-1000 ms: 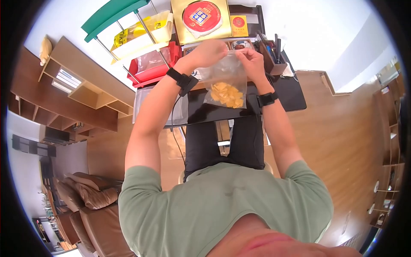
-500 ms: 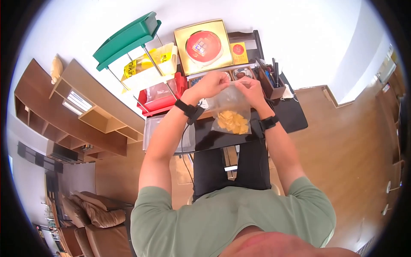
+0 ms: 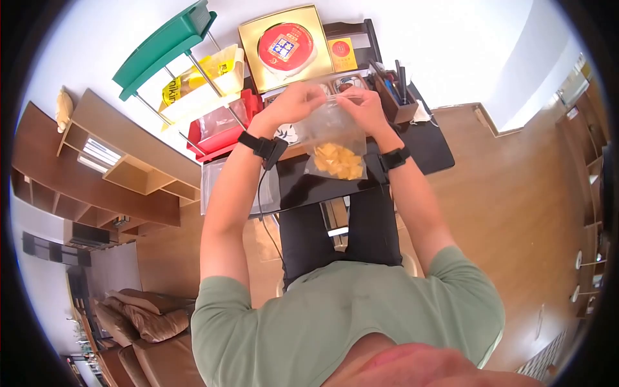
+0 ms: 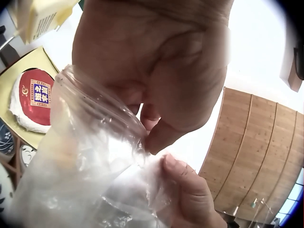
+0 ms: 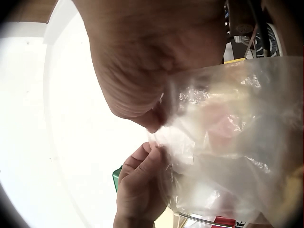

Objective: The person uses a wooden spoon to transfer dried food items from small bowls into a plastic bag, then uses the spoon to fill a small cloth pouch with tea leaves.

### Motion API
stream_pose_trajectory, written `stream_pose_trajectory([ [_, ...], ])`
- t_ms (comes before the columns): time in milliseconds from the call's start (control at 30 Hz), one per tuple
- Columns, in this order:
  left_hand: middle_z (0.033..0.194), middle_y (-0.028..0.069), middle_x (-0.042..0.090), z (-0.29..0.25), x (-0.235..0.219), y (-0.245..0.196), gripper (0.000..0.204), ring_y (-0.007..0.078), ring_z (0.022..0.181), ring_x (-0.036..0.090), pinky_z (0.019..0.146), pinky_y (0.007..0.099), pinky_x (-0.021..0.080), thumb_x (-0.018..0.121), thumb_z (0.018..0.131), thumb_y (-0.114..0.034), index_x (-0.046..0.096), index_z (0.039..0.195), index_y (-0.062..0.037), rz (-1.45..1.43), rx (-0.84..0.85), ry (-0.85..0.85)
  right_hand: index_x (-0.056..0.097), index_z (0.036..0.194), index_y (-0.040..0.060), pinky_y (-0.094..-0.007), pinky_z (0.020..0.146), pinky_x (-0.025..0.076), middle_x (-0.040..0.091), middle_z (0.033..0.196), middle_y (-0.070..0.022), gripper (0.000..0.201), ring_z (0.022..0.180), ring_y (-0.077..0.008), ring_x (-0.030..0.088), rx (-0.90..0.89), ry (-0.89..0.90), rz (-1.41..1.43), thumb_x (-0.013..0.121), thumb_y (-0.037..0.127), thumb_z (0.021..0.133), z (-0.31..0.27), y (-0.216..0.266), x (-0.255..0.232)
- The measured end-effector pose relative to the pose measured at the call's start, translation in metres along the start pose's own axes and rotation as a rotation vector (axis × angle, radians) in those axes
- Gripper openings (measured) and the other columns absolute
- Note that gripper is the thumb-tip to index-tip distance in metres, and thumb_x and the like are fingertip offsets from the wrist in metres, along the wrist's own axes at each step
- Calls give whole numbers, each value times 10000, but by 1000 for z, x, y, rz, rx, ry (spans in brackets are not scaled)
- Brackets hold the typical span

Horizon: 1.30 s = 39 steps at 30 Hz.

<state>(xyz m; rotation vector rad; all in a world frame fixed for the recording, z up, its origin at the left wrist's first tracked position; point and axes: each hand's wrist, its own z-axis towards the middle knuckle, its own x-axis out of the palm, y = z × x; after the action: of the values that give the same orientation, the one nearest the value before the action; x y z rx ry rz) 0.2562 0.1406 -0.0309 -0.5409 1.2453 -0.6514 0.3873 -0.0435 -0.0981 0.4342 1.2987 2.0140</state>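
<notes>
A clear zip bag [image 3: 332, 132] hangs upright between my two hands, with flat yellow pieces [image 3: 338, 161] gathered at its bottom. My left hand [image 3: 293, 105] pinches the top edge on one side with thumb and fingers. Close beside it, my right hand [image 3: 366, 109] pinches the same edge. In the left wrist view the ridged closure strip [image 4: 102, 102] runs under my left palm towards the fingertips. The right wrist view has the crinkled bag [image 5: 228, 137] spread below my right palm, the left thumb on its rim.
On the dark table [image 3: 303, 187], a clear plastic sheet [image 3: 216, 187] lies at left. A tiered rack with a red tray [image 3: 225, 138] stands behind it. At the back is a gold box [image 3: 251, 55] with a red round package; a pen holder [image 3: 403, 111] stands right.
The head view has tilted and shifted. Both hands keep hold of the bag's top edge, fingertips close together, and the yellow pieces stay at the bottom.
</notes>
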Motion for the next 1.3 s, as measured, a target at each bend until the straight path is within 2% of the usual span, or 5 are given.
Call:
stream_pose_trajectory([
  [100, 772, 107, 682, 1, -4, -7, 176, 180, 721, 617, 691, 347, 501, 655, 933, -154, 685, 913, 19, 4, 8, 21, 749, 949, -29, -250, 791, 510, 724, 925, -28, 143, 868, -89, 642, -61, 2, -9, 755, 102, 892, 4, -6, -1],
  [500, 753, 97, 654, 2, 0, 0, 146, 153, 701, 568, 675, 345, 490, 611, 927, -117, 679, 918, 12, 101, 109, 13, 763, 963, -2, -250, 787, 528, 731, 934, -16, 129, 867, -81, 658, -2, 80, 25, 763, 93, 875, 3, 3, -3],
  [567, 831, 154, 699, 4, 0, 5, 140, 291, 760, 661, 695, 380, 506, 665, 901, -149, 672, 913, -10, 203, 158, -22, 763, 956, -6, -248, 783, 526, 730, 928, -14, 123, 862, -80, 655, -24, 92, -21, 761, 88, 876, -3, -4, -6],
  [900, 748, 74, 656, -6, -8, -4, 162, 155, 691, 574, 667, 338, 491, 614, 936, -124, 648, 862, 16, 116, 101, 17, 756, 966, -20, -234, 771, 514, 732, 913, -15, 127, 837, -73, 646, -82, 107, 40, 755, 73, 880, 6, -9, -5],
  [1300, 764, 136, 643, -7, -7, -5, 159, 215, 693, 569, 672, 374, 487, 605, 930, -127, 633, 882, 22, 144, 99, -16, 761, 957, -14, -252, 784, 517, 741, 907, -17, 138, 829, -81, 650, -54, 61, -58, 754, 95, 872, 7, -3, -3],
])
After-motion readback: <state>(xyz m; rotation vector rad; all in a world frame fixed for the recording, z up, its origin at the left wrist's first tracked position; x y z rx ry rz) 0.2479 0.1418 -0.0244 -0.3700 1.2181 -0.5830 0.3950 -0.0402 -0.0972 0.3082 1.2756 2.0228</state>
